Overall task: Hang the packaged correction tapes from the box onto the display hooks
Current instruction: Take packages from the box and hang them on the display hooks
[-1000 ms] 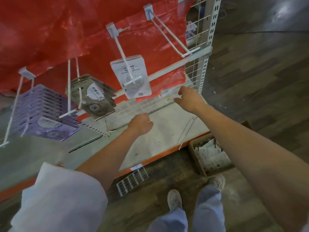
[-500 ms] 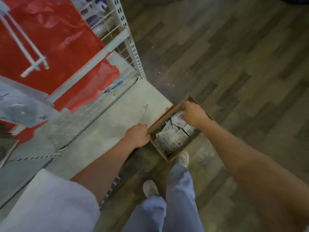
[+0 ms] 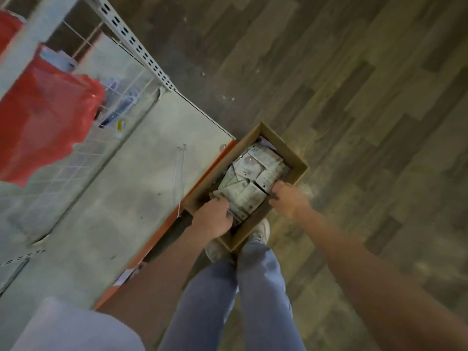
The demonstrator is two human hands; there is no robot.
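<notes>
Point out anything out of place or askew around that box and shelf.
A loose display hook lies flat on the bottom shelf instead of being mounted. The packaged correction tapes sit jumbled at mixed angles in the box, which stands on the floor.

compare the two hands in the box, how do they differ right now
The left hand is at the near end of the cardboard box, on the shelf side; the right hand is over the floor-side wall, further along. The left hand's fingers curl down among the correction tape packs, while the right hand's pinch at a pack's edge. Both are knuckles up, reaching into the same box.
</notes>
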